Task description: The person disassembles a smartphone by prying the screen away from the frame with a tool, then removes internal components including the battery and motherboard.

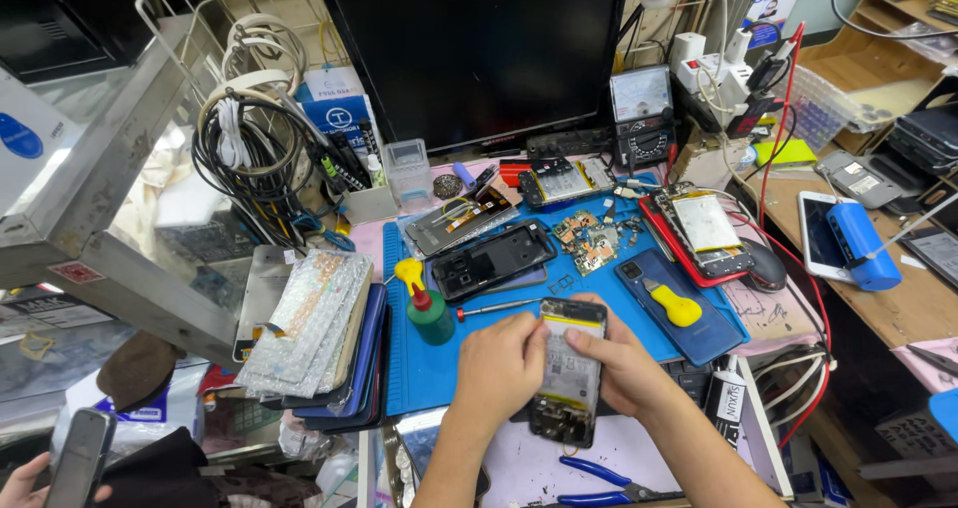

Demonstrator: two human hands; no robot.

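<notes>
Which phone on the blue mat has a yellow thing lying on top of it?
The blue phone at the mat's right side, lying back up, with the yellow tool resting on it. The black phone shell and the red-edged open phone carry nothing yellow.

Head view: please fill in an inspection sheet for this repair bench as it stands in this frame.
Surface: blue work mat on a crowded bench.
Job's things: opened phone, back off, battery showing, held upright over the mat's near edge.
Clutter: black phone frame, blue phone back with a yellow pry tool, green-capped bottle, small screwdriver, loose circuit boards, blue-handled pliers.
Grippers: left hand and right hand both grip the opened phone's sides.
Cables: coiled cable bundle at left; red lead at right.
Surroundings: dark monitor, analogue meter; another person's hand holds a phone at lower left.
</notes>
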